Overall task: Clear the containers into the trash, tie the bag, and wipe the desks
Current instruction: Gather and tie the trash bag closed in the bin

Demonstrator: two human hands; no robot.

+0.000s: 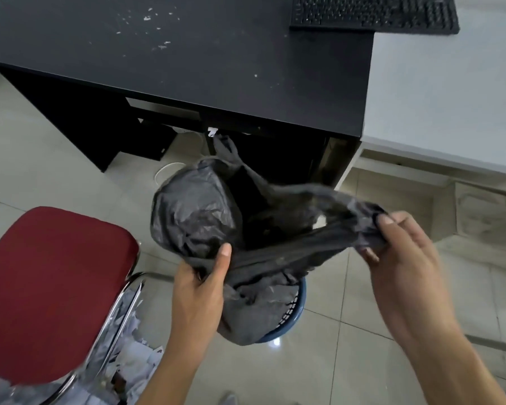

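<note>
- In front of the black desk (187,54), the trash bag (196,217) is sitting in what appears to be a blue bin (295,309).
- The left hand (200,287) is gripping the bag's near rim.
- The right hand (406,247) is pinching its bunched edge.

A red-seated chrome chair (50,287) stands on pale glossy floor tiles (348,361) before a black desk (216,68).

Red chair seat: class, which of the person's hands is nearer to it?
Left. The left hand holds the black bag by its edge just beside the red chair seat; the right hand holds the bag's other end, farther from the seat.
</note>
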